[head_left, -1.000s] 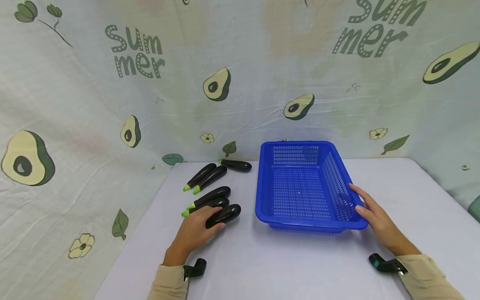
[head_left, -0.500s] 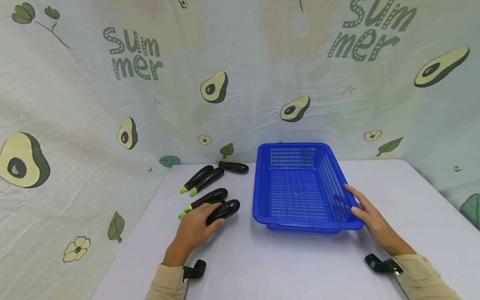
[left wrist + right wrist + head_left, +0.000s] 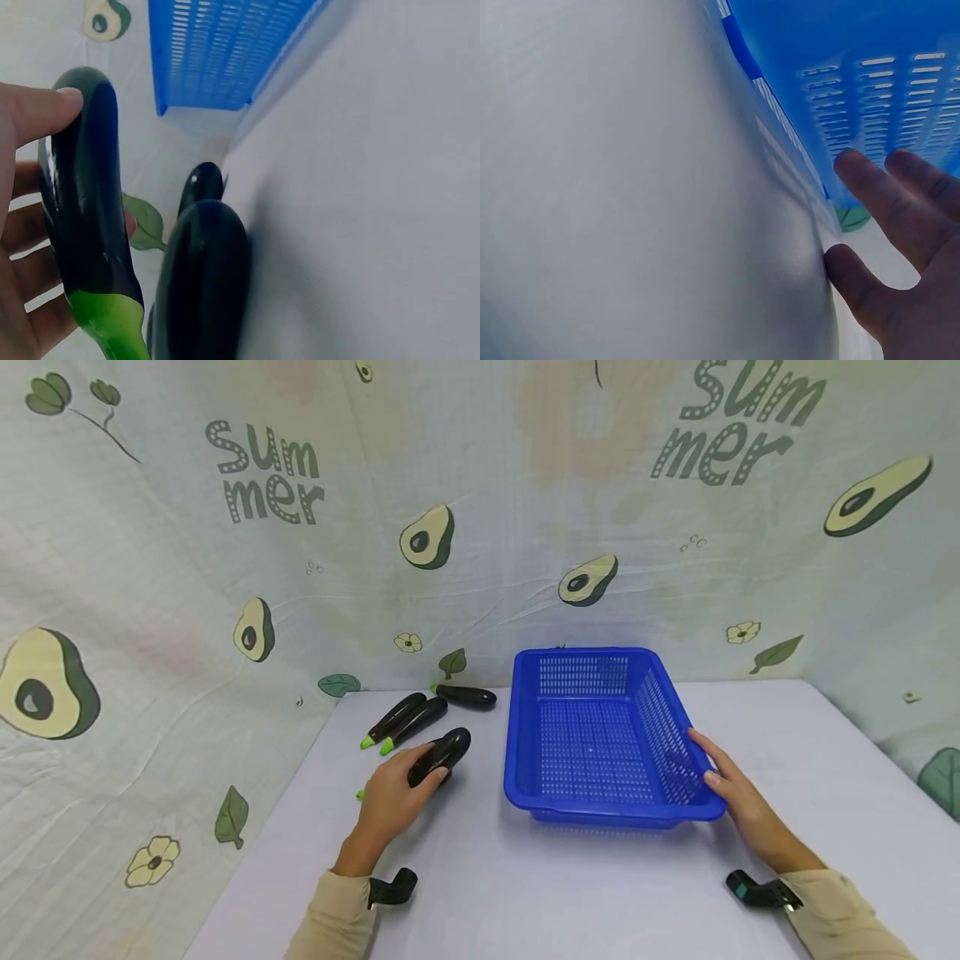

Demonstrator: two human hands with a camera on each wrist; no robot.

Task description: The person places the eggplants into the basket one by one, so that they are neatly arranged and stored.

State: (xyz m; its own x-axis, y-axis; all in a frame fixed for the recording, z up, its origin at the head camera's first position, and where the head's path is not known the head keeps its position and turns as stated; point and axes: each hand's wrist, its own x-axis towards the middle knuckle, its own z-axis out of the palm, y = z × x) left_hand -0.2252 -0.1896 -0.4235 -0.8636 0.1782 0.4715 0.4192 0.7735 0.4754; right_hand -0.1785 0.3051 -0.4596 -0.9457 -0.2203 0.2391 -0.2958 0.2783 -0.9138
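Observation:
In the head view, my left hand (image 3: 392, 793) grips a dark purple eggplant (image 3: 441, 756), thumb on one side and fingers on the other. The left wrist view shows this eggplant (image 3: 88, 195) lifted off the table, its green stem end toward the wrist. Below it lies another eggplant (image 3: 206, 277), largely hidden in the head view apart from a green stem tip (image 3: 360, 794). My right hand (image 3: 753, 810) rests against the right side of the blue plastic basket (image 3: 600, 807), thumb at the rim. In the right wrist view its extended fingers (image 3: 885, 199) touch the perforated outer wall.
Two eggplants lie side by side, a left one (image 3: 393, 720) and a right one (image 3: 415, 724), at the table's back left. A further eggplant (image 3: 465, 696) lies near the back edge. Behind the white table (image 3: 570, 893) hangs a printed cloth (image 3: 495, 527).
My left hand has raised its eggplant from beside the others and moved it slightly away from me, tilting it more upright. My right hand stays at the basket. The whole view has shifted slightly.

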